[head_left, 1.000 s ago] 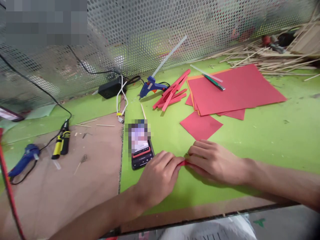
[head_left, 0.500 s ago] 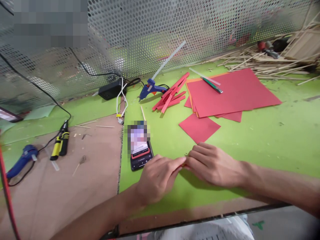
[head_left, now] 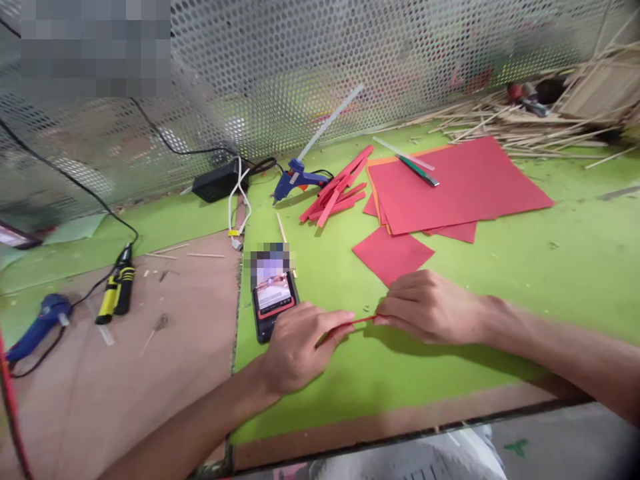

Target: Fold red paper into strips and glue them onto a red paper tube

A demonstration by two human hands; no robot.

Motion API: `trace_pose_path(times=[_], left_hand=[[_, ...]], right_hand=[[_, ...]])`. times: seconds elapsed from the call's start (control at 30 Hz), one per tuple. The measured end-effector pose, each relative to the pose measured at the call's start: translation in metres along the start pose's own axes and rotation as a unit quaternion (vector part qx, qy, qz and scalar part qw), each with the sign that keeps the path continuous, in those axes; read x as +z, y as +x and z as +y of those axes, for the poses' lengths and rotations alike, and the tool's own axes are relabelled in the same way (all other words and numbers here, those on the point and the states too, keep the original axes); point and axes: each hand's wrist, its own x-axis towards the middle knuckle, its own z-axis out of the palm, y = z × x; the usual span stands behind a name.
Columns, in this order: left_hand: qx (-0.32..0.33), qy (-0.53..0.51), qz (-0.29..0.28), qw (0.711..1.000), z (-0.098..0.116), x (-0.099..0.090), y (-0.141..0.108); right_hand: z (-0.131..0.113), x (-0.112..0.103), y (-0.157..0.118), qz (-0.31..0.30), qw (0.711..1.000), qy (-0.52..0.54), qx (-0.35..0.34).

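A thin red paper strip (head_left: 363,320) stretches between my two hands, just above the green surface; most of it is hidden in the fingers. My left hand (head_left: 303,343) pinches one end between thumb and forefinger. At the other end, my right hand (head_left: 430,308) is closed on the strip with its fingers curled. Beyond the right hand lies a square of red paper (head_left: 393,255). A phone (head_left: 274,293) with a lit screen rests beside the left hand. Farther back is a pile of folded red strips (head_left: 340,190).
A blue glue gun (head_left: 296,179) stands behind the phone. Large red sheets (head_left: 465,187) carry a green cutter (head_left: 419,171). Wooden sticks (head_left: 500,127) are heaped at back right. On the left are yellow-and-black pliers (head_left: 116,290), another glue gun (head_left: 43,323) and a black adapter (head_left: 217,181).
My hands have moved apart slightly, and the red strip now shows between them. Before, the fingertips met and covered it. The view has shifted a little.
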Motion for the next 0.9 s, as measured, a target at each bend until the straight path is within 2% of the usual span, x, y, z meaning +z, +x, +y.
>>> trace_pose_path(times=[0.27, 0.33, 0.47, 0.53, 0.6, 0.67, 0.9], left_hand=[[-0.030, -0.013, 0.003, 0.999, -0.002, -0.001, -0.002], [-0.003, 0.020, -0.007, 1.000, -0.002, -0.001, -0.001], [0.111, 0.122, -0.078, 0.983, 0.004, -0.002, 0.002], [0.172, 0.127, -0.100, 0.972, 0.008, -0.004, 0.004], [0.217, 0.124, -0.098, 0.963, 0.011, -0.004, 0.005], [0.231, 0.128, -0.081, 0.961, 0.012, -0.005, 0.005], [0.200, 0.108, -0.055, 0.972, 0.004, -0.006, 0.004]], right_hand=[[0.002, 0.001, -0.001, 0.001, 0.996, -0.083, -0.032], [0.000, 0.002, -0.001, 0.008, 0.994, -0.100, -0.047], [-0.011, 0.008, 0.001, 0.015, 0.987, -0.138, -0.085], [-0.017, 0.012, 0.003, 0.019, 0.983, -0.148, -0.105], [-0.020, 0.014, 0.005, 0.024, 0.980, -0.152, -0.124], [-0.020, 0.015, 0.008, 0.023, 0.980, -0.150, -0.132], [-0.013, 0.010, 0.010, 0.020, 0.985, -0.131, -0.109]])
